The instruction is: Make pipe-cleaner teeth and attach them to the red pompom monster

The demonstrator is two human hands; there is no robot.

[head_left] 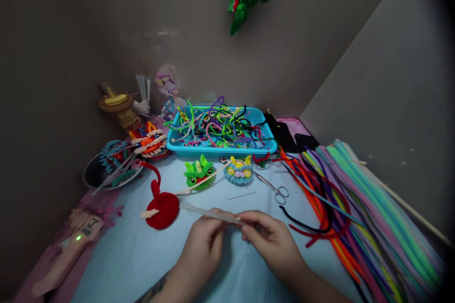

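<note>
A long translucent glue stick (202, 211) slants across in front of me, its far end pointing left toward a red fuzzy disc (167, 210). My left hand (206, 241) is closed, fingers curled around the stick's middle. At its near end, my right hand (270, 236) pinches with thumb and fingers; a small pale bit shows at those fingertips, too small to name. The disc has a red stem and a cream twisted piece on it. Beyond my hands lie a green pipe-cleaner animal head (199, 173), a blue and yellow one (239, 172), and a cream pipe cleaner (209, 179).
Small scissors (275, 189) and a thin needle-like rod (241, 196) lie ahead. A blue tray (220, 152) holds tangled pipe-cleaner scraps. Pipe-cleaner bundles (377, 199) cover the right side. Leftward are a pink glue gun (71, 251) with a green light and a metal bowl (90, 177).
</note>
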